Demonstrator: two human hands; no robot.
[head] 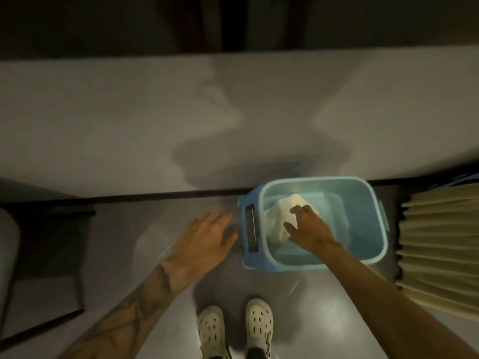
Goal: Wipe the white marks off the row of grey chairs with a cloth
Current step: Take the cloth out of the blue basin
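Note:
A light blue bucket point(363, 229) stands on the grey floor against the wall. Inside it lies a crumpled white cloth point(278, 221). My right hand point(308, 226) reaches down into the bucket and rests on the cloth, fingers curled around it. My left hand point(207, 235) hovers just left of the bucket, palm down with fingers spread and nothing in it. A grey chair point(7, 250) with a dark frame shows partly at the left edge. No white marks are visible on it from here.
A pale grey wall point(155, 120) with a dark skirting strip runs across ahead. A stack of cream ribbed panels point(440, 244) lies on the floor at the right. My two feet in pale perforated shoes point(236, 330) stand below the bucket.

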